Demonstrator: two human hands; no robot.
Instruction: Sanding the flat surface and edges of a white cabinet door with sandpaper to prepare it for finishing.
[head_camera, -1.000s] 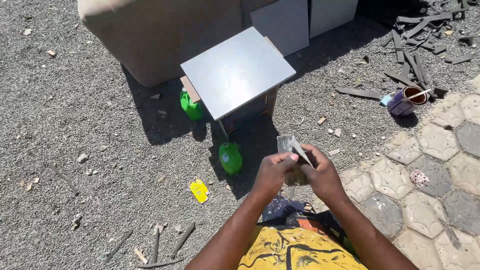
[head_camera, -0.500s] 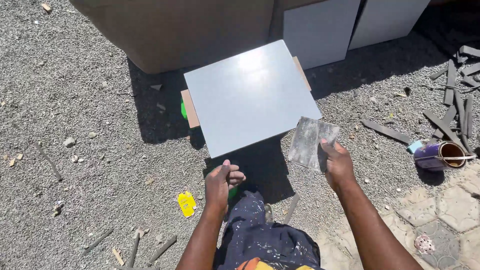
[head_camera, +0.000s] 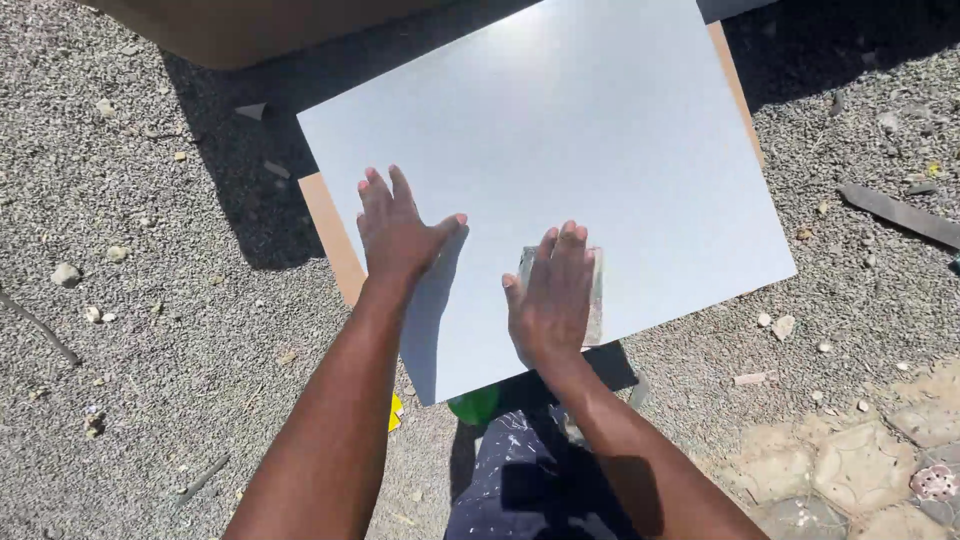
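Note:
A large pale grey square tile (head_camera: 560, 150) lies flat on a brown support (head_camera: 330, 235) whose edge shows at its left. My left hand (head_camera: 398, 232) rests flat on the tile, fingers spread, holding nothing. My right hand (head_camera: 552, 295) presses flat on a small grey sheet of sandpaper (head_camera: 595, 295) that lies on the tile near its front edge; most of the sheet is hidden under the palm.
Grey gravel (head_camera: 150, 300) surrounds the tile. A green object (head_camera: 475, 405) and a yellow scrap (head_camera: 396, 412) peek out below the tile's front corner. A dark wooden strip (head_camera: 900, 212) lies at the right, hexagonal paving stones (head_camera: 850, 470) at the lower right, a tan box (head_camera: 240, 30) behind.
I have leaned in over the tile. Both hands moved from in front of my body onto the tile, and the sandpaper, held up in my right hand, now lies pressed on the surface.

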